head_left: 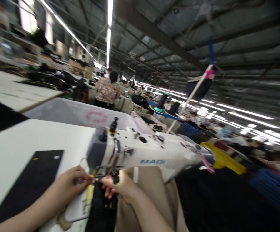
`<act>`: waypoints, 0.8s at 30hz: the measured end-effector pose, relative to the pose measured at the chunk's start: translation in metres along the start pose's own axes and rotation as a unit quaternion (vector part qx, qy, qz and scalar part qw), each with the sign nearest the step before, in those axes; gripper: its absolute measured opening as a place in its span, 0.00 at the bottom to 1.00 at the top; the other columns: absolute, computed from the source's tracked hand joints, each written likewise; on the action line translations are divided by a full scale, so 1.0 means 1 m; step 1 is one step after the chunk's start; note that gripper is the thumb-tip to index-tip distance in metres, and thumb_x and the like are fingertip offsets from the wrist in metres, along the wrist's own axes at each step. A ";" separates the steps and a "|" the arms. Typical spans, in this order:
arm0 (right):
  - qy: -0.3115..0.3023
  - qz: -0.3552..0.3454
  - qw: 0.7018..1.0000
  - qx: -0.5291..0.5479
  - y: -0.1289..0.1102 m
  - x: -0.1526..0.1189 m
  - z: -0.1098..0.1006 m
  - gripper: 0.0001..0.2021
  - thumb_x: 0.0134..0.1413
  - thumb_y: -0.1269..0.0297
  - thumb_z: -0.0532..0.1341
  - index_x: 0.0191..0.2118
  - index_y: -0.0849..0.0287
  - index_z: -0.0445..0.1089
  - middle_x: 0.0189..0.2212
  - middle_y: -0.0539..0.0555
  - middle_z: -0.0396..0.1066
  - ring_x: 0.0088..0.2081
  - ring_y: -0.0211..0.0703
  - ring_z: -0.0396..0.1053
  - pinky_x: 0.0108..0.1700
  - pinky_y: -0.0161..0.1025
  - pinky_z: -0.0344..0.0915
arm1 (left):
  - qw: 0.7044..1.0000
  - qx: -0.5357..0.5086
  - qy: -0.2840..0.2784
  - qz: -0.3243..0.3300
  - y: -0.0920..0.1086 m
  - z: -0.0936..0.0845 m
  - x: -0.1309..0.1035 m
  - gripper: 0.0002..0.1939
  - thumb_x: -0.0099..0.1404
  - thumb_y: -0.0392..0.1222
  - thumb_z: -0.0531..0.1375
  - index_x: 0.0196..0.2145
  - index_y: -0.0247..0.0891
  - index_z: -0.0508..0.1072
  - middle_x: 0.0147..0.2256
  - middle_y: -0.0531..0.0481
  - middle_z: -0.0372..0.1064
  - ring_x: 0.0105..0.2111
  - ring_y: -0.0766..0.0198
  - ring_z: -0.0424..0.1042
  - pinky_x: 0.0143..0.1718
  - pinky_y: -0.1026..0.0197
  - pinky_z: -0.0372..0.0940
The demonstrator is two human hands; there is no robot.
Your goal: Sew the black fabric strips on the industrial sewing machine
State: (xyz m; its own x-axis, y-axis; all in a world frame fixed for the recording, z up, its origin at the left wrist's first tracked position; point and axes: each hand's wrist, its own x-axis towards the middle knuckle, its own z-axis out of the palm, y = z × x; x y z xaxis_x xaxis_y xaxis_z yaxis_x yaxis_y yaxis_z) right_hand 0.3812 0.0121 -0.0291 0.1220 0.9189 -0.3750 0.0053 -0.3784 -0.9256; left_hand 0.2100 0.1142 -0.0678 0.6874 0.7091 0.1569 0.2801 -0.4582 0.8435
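Note:
A white sewing machine lies across the white table. My left hand pinches a small piece at the needle area, fingertips closed just left of the presser foot. My right hand rests on dark fabric right under the needle, fingers curled down on it. Tan cloth hangs under the machine arm beside my right forearm. The frame is motion-blurred, so what the left fingertips pinch is unclear.
A black fabric panel lies on the table to the left. A clear plastic bin stands behind the machine. Thread cones on a stand, a yellow bin, and other workers, one standing, fill the background.

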 end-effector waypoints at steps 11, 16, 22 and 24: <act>0.056 0.031 0.998 0.004 0.059 0.019 -0.016 0.40 0.17 0.26 0.68 0.26 0.64 0.72 0.18 0.52 0.67 0.15 0.34 0.61 0.15 0.32 0.57 | 0.996 0.027 0.044 -0.067 0.013 0.001 -0.011 0.03 0.56 0.37 0.71 0.28 0.44 0.83 0.32 0.51 0.67 0.38 0.60 0.68 0.40 0.61 0.63; 0.079 0.038 0.996 0.033 0.069 0.020 -0.021 0.42 0.18 0.27 0.69 0.32 0.63 0.75 0.20 0.52 0.69 0.15 0.34 0.63 0.13 0.31 0.59 | 0.995 0.030 0.047 -0.078 0.013 0.001 -0.011 0.03 0.56 0.38 0.72 0.29 0.43 0.83 0.32 0.50 0.66 0.38 0.59 0.67 0.40 0.60 0.62; 0.093 0.026 0.995 0.011 0.071 0.014 -0.031 0.38 0.27 0.31 0.71 0.36 0.63 0.77 0.22 0.51 0.70 0.15 0.33 0.64 0.12 0.29 0.60 | 0.995 0.036 0.035 -0.082 0.017 0.002 -0.010 0.02 0.57 0.39 0.72 0.30 0.44 0.83 0.32 0.51 0.65 0.40 0.57 0.67 0.41 0.60 0.62; 0.088 0.018 0.996 0.008 0.075 0.014 -0.035 0.36 0.30 0.33 0.72 0.38 0.62 0.77 0.22 0.51 0.70 0.15 0.34 0.65 0.12 0.28 0.60 | 0.996 0.035 0.025 -0.083 0.019 0.001 -0.011 0.02 0.57 0.40 0.72 0.31 0.44 0.84 0.32 0.50 0.66 0.41 0.56 0.68 0.40 0.60 0.62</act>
State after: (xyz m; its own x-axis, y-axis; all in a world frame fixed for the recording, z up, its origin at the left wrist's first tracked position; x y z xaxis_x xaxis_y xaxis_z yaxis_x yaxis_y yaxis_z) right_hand 0.4176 -0.0074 -0.1017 0.2946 0.8703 -0.3947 -0.0184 -0.4078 -0.9129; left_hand 0.2090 0.0969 -0.0538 0.5941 0.8032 0.0445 0.4353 -0.3675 0.8219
